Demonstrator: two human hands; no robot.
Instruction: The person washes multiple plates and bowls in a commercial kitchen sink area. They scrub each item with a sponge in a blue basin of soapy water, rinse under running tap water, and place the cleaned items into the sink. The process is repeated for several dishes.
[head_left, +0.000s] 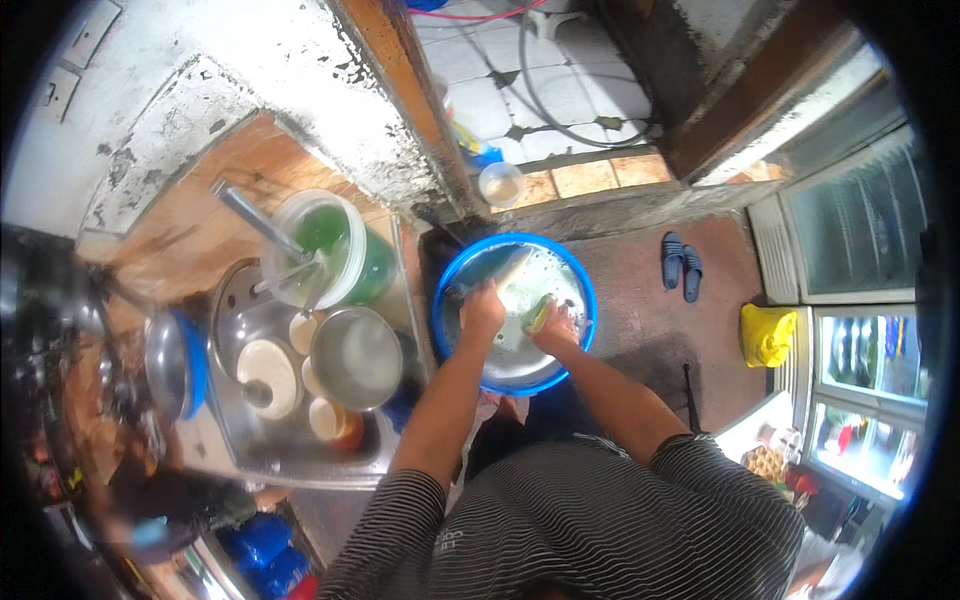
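Note:
Below me stands a round basin with a blue rim (592, 281), holding foamy, cloudy water (517, 346). My left hand (484, 311) is over its left half, closed on a pale, elongated item (514, 270) that slants up and to the right. Glare and suds leave its exact kind unclear. In the basin's right half, my right hand (556, 331) grips a green and yellow sponge (541, 313). Some foam clings around its fingers. The sponge is apart from the pale item.
At left, a metal sink (270, 454) holds a metal pot (356, 358), a pale plate (264, 375) and several cups. A large tub with green contents (375, 262) stands by it. Blue slippers (682, 268) lie on the floor at right. A yellow bag (766, 335) is farther right.

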